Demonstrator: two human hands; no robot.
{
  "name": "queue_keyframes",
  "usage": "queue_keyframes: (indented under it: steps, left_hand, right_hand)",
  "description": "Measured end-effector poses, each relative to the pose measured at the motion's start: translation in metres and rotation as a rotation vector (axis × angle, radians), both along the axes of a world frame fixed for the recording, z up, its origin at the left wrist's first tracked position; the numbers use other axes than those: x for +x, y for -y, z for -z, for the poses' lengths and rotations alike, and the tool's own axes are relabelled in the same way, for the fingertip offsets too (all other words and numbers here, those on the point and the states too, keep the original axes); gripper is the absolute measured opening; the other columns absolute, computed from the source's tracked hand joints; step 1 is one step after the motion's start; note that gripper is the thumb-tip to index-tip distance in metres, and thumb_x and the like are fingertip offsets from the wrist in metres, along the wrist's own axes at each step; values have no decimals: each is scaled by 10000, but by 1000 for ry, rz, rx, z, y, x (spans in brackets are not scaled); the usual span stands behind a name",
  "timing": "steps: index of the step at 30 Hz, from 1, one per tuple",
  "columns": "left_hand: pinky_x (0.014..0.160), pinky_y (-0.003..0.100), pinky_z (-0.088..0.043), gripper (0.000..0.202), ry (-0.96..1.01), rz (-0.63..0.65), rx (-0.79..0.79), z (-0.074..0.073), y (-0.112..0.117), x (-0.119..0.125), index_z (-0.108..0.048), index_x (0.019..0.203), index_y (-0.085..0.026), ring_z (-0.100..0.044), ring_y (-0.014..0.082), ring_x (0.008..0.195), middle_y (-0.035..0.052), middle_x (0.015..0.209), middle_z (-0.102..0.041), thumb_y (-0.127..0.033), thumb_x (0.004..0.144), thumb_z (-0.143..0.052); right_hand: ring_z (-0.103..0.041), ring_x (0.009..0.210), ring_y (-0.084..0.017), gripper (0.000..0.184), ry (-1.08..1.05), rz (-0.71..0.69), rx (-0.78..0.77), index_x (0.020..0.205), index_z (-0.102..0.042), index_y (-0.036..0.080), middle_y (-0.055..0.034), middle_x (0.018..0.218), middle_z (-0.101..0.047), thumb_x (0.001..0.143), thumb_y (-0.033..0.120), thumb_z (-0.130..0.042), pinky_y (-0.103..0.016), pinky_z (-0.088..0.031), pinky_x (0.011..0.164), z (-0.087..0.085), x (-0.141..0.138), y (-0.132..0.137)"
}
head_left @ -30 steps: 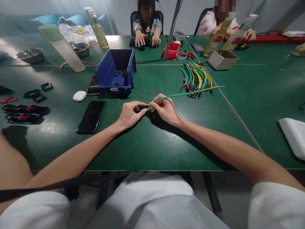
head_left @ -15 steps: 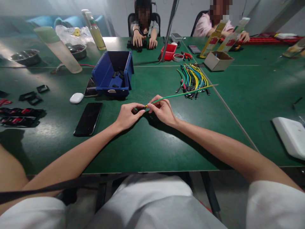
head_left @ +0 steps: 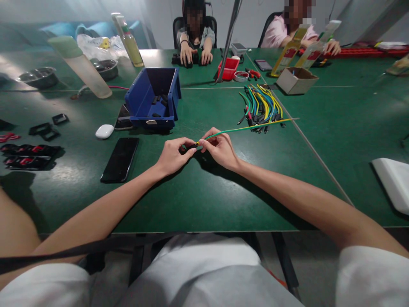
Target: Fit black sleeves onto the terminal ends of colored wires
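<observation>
My left hand [head_left: 177,155] is closed in a pinch around a small black piece [head_left: 192,147], mostly covered by the fingers. My right hand [head_left: 220,150] grips a green-and-yellow wire [head_left: 245,128] close to its left end, which meets the black piece between my fingertips. Whether the wire sits inside that piece I cannot tell. The rest of the wire runs out to the right, passing in front of a bundle of wires [head_left: 263,102] in green, yellow and blue with black ends. Behind my hands stands a blue bin [head_left: 153,96] with several small black pieces in it.
Left of my hands lie a black phone [head_left: 119,160] and a white case [head_left: 104,131]. Farther back are a red container [head_left: 228,69], a cardboard box [head_left: 296,81] and bottles [head_left: 131,44]. A slanted metal pole [head_left: 227,44] rises mid-table. Two people sit opposite.
The wire's free end has dipped slightly and moved a little right. Both hands keep the same pinch, and the whole view has shifted slightly.
</observation>
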State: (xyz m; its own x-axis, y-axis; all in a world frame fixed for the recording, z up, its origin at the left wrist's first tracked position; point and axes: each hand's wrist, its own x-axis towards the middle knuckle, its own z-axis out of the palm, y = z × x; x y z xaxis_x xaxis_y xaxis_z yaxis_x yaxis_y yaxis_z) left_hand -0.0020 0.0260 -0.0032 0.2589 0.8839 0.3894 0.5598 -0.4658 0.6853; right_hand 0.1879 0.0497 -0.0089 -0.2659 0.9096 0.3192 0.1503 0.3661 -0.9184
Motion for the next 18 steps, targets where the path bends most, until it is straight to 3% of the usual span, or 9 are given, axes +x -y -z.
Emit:
queue_keyframes:
  steps: [10, 18]
  left_hand:
    - [681, 284, -529, 187, -5, -43, 49, 2, 1, 0, -742, 964, -184, -682, 174, 764, 47, 896, -756, -299, 834, -673]
    - [746, 307, -531, 172, -87, -26, 221, 2, 4, -1, -724, 984, -163, -680, 186, 795, 67, 905, -747, -260, 868, -642]
  right_hand:
    - [-650, 536, -138, 321, -19, 16, -3, 795, -607, 194, 12, 604, -664, 813, 501, -700, -233, -459, 498, 2, -1, -1]
    - [-660, 551, -147, 346, -76, 18, -3, 815, -597, 206, 14, 607, -663, 792, 529, -717, -237, -470, 499, 2, -2, 3]
